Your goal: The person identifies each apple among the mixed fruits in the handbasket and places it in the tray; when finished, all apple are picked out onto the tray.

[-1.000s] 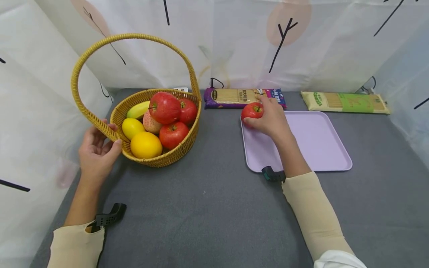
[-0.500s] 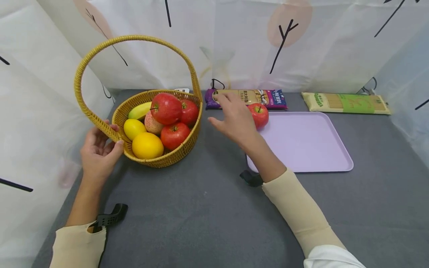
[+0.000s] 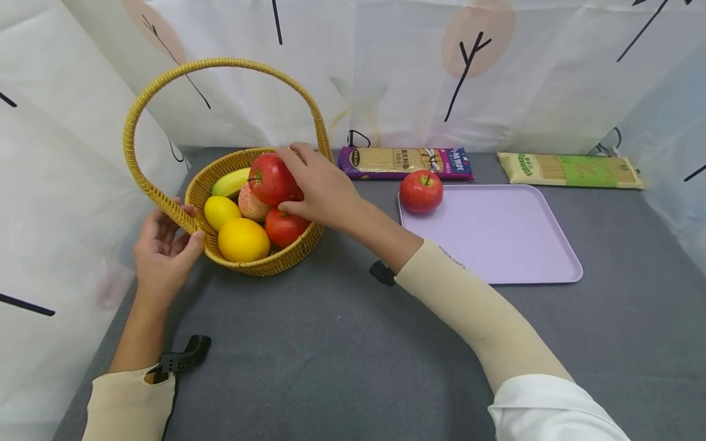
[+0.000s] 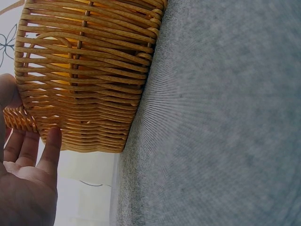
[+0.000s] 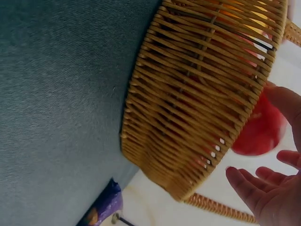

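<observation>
A yellow wicker basket with a tall arched handle stands on the left of the table, full of fruit. My left hand holds its left rim at the foot of the handle, thumb in front and fingers behind. Over the basket's right side, my right hand reaches with fingers spread beside the top red apple. In the right wrist view, the fingers stand apart from the red apple. A lower apple lies beneath; my hand hides another. Yellow fruits and a pinkish fruit fill the left.
One red apple sits in the upper left corner of a lilac tray. Behind lie a purple pasta packet and a green-banded noodle packet. A printed white curtain closes off the back.
My right hand has let go of the apple on the tray and moved left to the basket. My left hand stays at the basket's rim.
</observation>
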`<control>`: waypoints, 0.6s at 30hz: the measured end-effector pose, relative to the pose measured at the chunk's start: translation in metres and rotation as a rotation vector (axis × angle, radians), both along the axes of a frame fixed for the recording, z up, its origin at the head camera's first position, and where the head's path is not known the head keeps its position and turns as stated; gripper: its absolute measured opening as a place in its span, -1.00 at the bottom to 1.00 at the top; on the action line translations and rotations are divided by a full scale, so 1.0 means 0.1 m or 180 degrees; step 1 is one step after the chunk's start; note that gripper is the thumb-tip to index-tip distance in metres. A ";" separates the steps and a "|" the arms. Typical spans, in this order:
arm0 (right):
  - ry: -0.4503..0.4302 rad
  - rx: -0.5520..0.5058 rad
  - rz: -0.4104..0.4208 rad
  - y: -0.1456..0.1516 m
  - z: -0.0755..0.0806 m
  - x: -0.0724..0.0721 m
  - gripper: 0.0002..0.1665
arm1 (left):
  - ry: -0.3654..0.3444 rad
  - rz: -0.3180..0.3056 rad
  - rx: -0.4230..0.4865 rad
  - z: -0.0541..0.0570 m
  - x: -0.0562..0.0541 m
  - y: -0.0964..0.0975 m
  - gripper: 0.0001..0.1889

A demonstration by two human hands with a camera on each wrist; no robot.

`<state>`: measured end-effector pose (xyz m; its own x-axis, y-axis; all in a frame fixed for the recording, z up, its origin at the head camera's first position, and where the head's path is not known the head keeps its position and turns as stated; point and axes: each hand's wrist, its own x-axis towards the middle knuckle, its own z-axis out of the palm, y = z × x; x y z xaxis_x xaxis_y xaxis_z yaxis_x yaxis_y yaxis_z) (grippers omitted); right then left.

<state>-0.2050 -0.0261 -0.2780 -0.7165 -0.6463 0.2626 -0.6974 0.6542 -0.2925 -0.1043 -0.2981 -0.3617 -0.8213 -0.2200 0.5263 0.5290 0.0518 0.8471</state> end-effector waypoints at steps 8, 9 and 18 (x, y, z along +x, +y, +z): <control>-0.0287 0.0062 -0.0006 -0.22 -0.02 -0.09 0.10 | 0.0017 -0.0045 0.0037 -0.02 0.00 0.00 -0.38; -0.0309 0.0069 -0.0022 -0.23 -0.02 -0.10 0.10 | 0.0020 -0.0047 0.0031 -0.02 0.01 0.00 -0.38; -0.0346 0.0109 0.0055 -0.31 -0.02 -0.15 0.08 | 0.0013 -0.0027 0.0024 -0.03 -0.01 -0.01 -0.37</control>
